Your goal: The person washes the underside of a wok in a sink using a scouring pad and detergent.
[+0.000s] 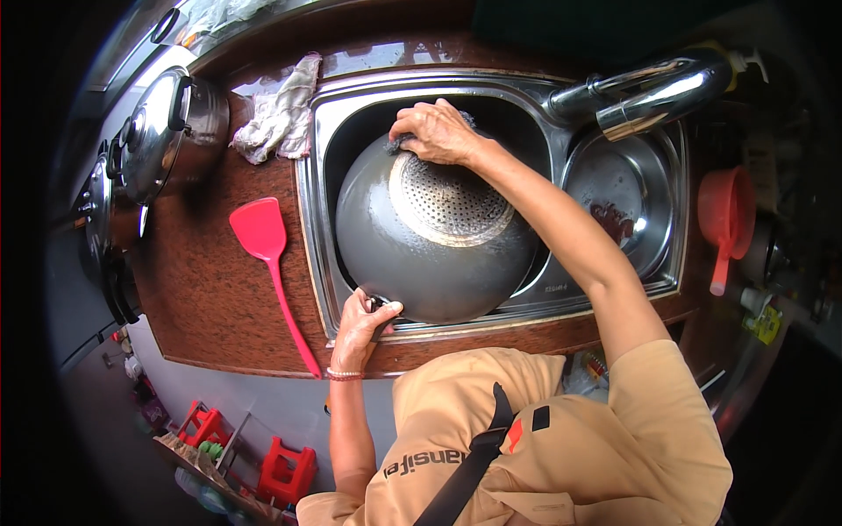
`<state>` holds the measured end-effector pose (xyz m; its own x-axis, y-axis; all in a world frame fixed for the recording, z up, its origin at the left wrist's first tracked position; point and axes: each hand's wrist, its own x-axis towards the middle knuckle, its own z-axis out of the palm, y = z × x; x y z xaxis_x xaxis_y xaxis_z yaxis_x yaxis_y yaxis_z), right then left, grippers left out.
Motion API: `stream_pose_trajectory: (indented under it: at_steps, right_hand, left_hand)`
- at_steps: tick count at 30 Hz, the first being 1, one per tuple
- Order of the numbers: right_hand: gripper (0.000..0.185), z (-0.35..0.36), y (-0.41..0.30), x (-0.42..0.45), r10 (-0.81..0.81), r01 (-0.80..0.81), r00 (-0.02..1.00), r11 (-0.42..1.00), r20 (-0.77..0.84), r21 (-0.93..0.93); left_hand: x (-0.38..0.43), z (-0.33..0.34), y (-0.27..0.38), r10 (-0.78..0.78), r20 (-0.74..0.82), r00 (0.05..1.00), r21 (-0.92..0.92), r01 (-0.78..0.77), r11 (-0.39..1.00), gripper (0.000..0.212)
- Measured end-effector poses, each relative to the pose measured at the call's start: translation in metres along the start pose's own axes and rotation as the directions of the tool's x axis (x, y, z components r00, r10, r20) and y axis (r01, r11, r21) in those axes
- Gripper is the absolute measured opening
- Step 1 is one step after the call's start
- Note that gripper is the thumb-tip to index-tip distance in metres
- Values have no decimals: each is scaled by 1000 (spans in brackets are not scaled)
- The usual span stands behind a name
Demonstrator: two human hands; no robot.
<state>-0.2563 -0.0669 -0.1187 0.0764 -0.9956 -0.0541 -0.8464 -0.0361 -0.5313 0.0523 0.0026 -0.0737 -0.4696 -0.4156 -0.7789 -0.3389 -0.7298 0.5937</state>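
Note:
A dark grey wok (pixel 421 263) rests upside down over the left basin of a stainless steel sink (pixel 309 217), its base facing up. Small dimples cover that round base, which a worn pale ring borders. My left hand (pixel 362 325) grips the wok's black handle (pixel 380 306) at the near edge of the sink. Under my right hand (pixel 437 135) is a grey scouring pad (pixel 399 143), pressed to the wok at the far side of the base. Most of the pad is hidden by the fingers.
Left of the sink lie a red spatula (pixel 263 230) and a crumpled cloth (pixel 283 115). Lidded steel pots (pixel 164 138) stand further left. A chrome faucet (pixel 651 98) reaches over the right basin, where a metal bowl (pixel 631 171) sits. A red dipper (pixel 725 210) is at the right.

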Motion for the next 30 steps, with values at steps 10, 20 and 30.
stream_pose_trajectory:
  at_steps: [10, 20, 30]
  right_hand:
    - [19, -21, 68, -99, 237, -228, 963, 970, -128, 81]
    - [17, -3, 37, -30, 40, -37, 993, 999, -112, 36]
    - [21, -18, 60, -62, 154, -148, 986, 985, -71, 85]
  left_hand:
    - [-1, -1, 2, -4, -12, 1000, -33, 3, 999, 33]
    - [0, 0, 2, -17, -3, 1000, -14, 17, 1000, 34]
    - [0, 2, 3, -10, -14, 1000, 5, 10, 1000, 33]
